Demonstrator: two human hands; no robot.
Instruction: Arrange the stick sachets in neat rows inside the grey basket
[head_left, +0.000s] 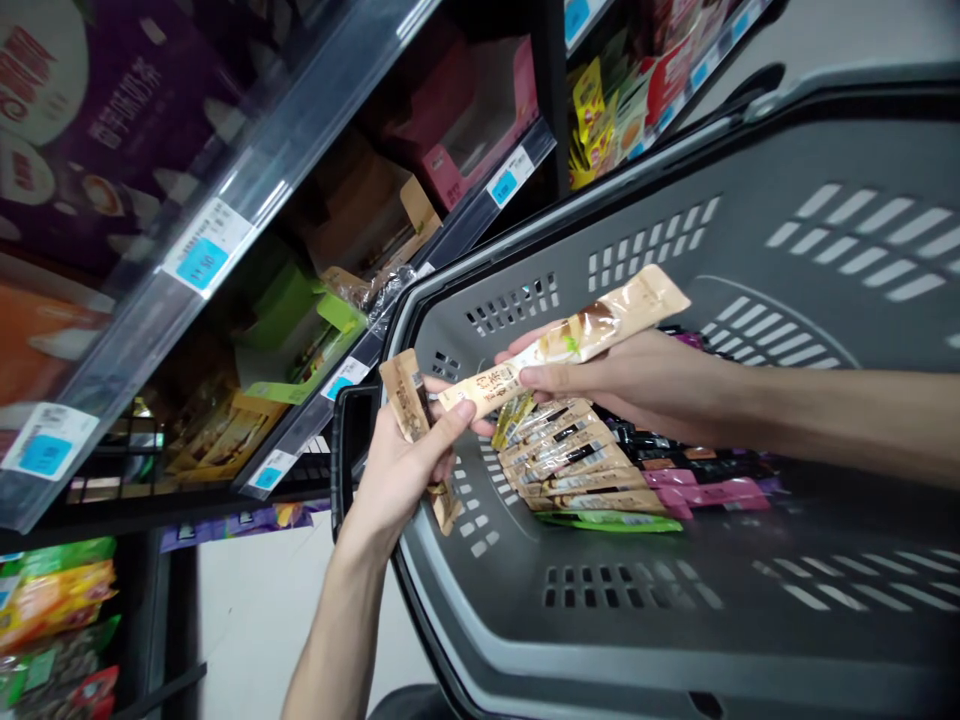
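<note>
Over a grey shopping basket [600, 630], my right hand [577, 372] is closed on a long beige drink-mix stick packet [592, 325] with brown and green printing. My left hand [405, 465] is closed round a brown stick packet [405, 395] at the basket's left rim. The left thumb also touches the near end of the beige packet. Below, inside the basket, lies a row of tan stick packets [577, 455]. Beside them are pink packets [712, 492], dark ones, and a green packet [615, 521] along the near side. My right forearm hides part of the pile.
Store shelves with blue price tags [202, 255] slant across the left. On them stand an open green carton [300, 340], a pink carton [480, 130] and a purple box [142, 110]. Bagged snacks [60, 620] hang at lower left, above pale floor [262, 620].
</note>
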